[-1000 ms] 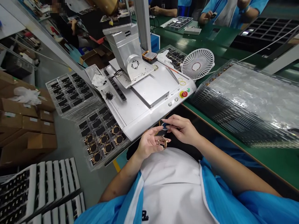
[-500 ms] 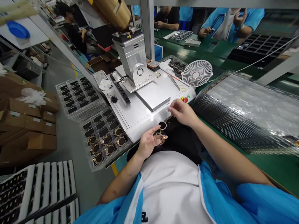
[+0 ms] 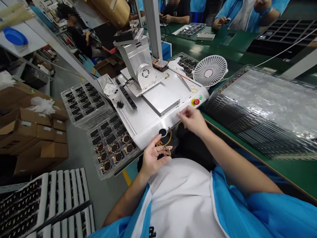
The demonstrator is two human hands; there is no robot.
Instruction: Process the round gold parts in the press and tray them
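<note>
Low in front of my body, my left hand (image 3: 154, 156) holds a gold ring-shaped watch case (image 3: 166, 151) between thumb and fingers. At the tip of its index finger is a round dark disc (image 3: 162, 132) with a thin pale rim, against the machine's front edge. My right hand (image 3: 193, 121) is raised at the front of the white machine (image 3: 148, 132), thumb and fingertips pinched together. Anything between those fingertips is too small to make out. To the left, a clear tray (image 3: 114, 145) carries several gold-rimmed round pieces and dark square pockets.
A metal fixture (image 3: 138, 66) stands on the machine, with a red button (image 3: 196, 101) at its front right corner. Beyond are a white fan (image 3: 210, 71) and stacked clear trays (image 3: 269, 105). Another tray stack (image 3: 85, 102) is at left. Co-workers sit across the green table (image 3: 195, 49).
My left hand has shifted slightly left with the watch case and the dark disc, which now shows a dark face. My right hand stays pinched in nearly the same place. The view has turned slightly.
</note>
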